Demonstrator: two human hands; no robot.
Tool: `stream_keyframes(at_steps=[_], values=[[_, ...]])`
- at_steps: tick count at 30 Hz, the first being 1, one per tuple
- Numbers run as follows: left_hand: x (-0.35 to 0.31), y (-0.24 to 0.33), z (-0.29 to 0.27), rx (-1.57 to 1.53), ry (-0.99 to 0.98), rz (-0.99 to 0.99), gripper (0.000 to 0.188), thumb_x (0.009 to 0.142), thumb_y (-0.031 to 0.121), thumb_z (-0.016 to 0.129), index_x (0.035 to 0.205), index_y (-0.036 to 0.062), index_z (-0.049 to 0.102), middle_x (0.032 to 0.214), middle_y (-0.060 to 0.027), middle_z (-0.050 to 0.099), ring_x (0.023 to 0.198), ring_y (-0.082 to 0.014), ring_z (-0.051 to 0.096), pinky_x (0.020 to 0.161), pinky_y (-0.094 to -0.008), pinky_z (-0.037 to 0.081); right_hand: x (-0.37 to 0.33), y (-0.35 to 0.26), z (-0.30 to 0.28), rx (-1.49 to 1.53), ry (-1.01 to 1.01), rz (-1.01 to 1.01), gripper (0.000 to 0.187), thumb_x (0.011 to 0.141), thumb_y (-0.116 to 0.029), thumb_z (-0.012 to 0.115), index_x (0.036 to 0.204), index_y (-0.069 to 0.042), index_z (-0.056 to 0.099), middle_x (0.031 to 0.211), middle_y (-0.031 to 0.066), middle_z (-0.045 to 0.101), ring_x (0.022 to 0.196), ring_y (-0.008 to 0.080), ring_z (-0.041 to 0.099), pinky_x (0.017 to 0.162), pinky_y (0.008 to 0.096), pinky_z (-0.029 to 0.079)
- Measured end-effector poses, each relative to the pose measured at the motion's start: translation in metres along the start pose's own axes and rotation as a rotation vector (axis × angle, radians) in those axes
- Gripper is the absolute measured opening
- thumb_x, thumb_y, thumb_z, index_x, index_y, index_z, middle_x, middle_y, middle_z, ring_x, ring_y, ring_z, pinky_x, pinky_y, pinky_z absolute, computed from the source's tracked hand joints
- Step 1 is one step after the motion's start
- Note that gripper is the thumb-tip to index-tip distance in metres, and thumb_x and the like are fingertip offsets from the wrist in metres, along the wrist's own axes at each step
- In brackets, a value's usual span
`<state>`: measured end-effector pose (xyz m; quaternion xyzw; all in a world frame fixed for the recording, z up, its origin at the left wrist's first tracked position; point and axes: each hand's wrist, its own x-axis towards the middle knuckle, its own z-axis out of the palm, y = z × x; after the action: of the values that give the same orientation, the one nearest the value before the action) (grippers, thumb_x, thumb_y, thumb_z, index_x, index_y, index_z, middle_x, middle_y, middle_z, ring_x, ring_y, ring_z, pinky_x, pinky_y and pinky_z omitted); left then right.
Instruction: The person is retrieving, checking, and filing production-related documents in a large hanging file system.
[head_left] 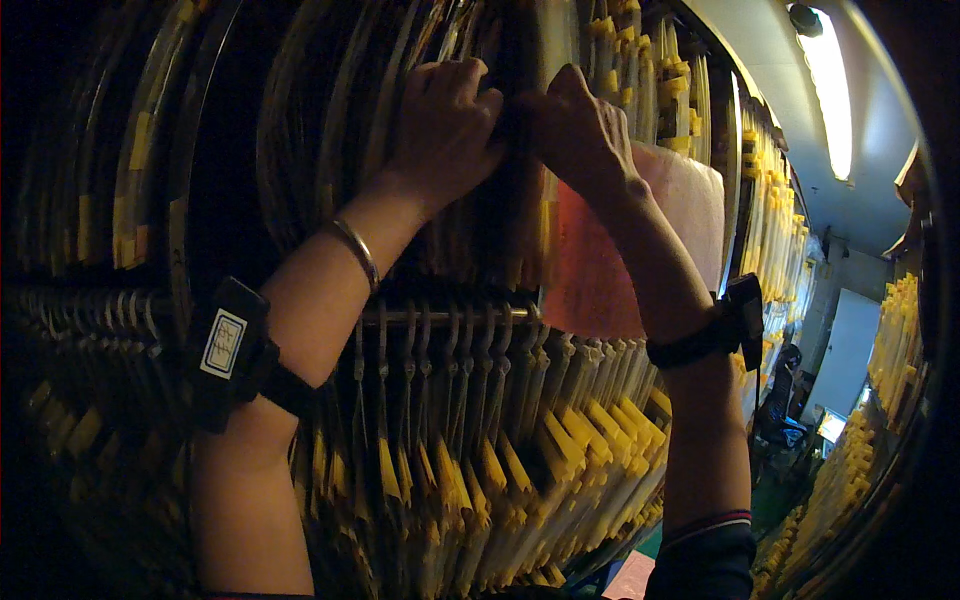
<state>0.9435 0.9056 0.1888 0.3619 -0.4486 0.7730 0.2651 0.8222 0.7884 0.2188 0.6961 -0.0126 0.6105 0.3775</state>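
1. the left hand is resting, back toward the camera, at the upper row of hanging sheets, its fingers curling inward; whether they are gripping a sheet, i cannot tell.
2. the right hand is sitting just beside it, bending at the wrist, with its fingers folding toward the dark gap between the two hands; its fingertips are hiding in shadow, so i cannot tell what, if anything, they are pinching.
3. a pink-red sheet is hanging below and behind the right hand, showing deep red on its left and turning paler toward its upper right; the right forearm is crossing in front of it.
4. yellow tabs are lining the sheets to the right of the right hand.
5. below the hands, a metal rail is running across, and hooks are hanging from it.
6. under these, a lower row of sheets is hanging close together, many of them bearing yellow flaps.
7. the left arm is wearing a bracelet and a black strapped device; the right forearm is wearing another black device.
8. at the upper right, a tube light is glowing on the ceiling.
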Motion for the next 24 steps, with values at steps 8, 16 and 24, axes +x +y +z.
stream_keyframes(at_steps=[8, 16, 24], values=[[-0.007, -0.016, 0.000, -0.004, 0.002, -0.007, 0.019, 0.063, 0.000, 0.058, 0.081, 0.0053, 0.063, 0.106, -0.0108, 0.054, 0.101, -0.0287, 0.051, 0.089, -0.0425, 0.036, -0.010, 0.013, -0.004, 0.209, -0.010, 0.165, 0.020, 0.080, -0.027, 0.054, 0.094, -0.023, 0.068, 0.092, 0.0139, 0.054, 0.077, 0.0307, 0.062, 0.069, 0.0402, 0.051], [-0.007, -0.021, -0.002, 0.004, 0.015, 0.011, 0.019, 0.064, 0.002, 0.059, 0.081, 0.0061, 0.063, 0.104, -0.0118, 0.056, 0.098, -0.0299, 0.054, 0.085, -0.0428, 0.040, 0.000, 0.021, -0.011, 0.341, -0.153, 0.187, 0.023, 0.081, -0.031, 0.055, 0.097, -0.021, 0.068, 0.081, 0.0151, 0.062, 0.073, 0.0282, 0.063, 0.066, 0.0375, 0.050], [-0.003, -0.030, 0.001, -0.291, 0.080, -0.123, 0.014, 0.076, 0.005, 0.054, 0.090, 0.0033, 0.058, 0.103, -0.0143, 0.056, 0.097, -0.0331, 0.053, 0.084, -0.0416, 0.041, 0.031, 0.048, -0.026, 0.789, -0.657, 0.112, 0.028, 0.091, -0.024, 0.048, 0.114, -0.014, 0.062, 0.110, 0.0056, 0.063, 0.090, 0.0153, 0.061, 0.073, 0.0342, 0.051]])
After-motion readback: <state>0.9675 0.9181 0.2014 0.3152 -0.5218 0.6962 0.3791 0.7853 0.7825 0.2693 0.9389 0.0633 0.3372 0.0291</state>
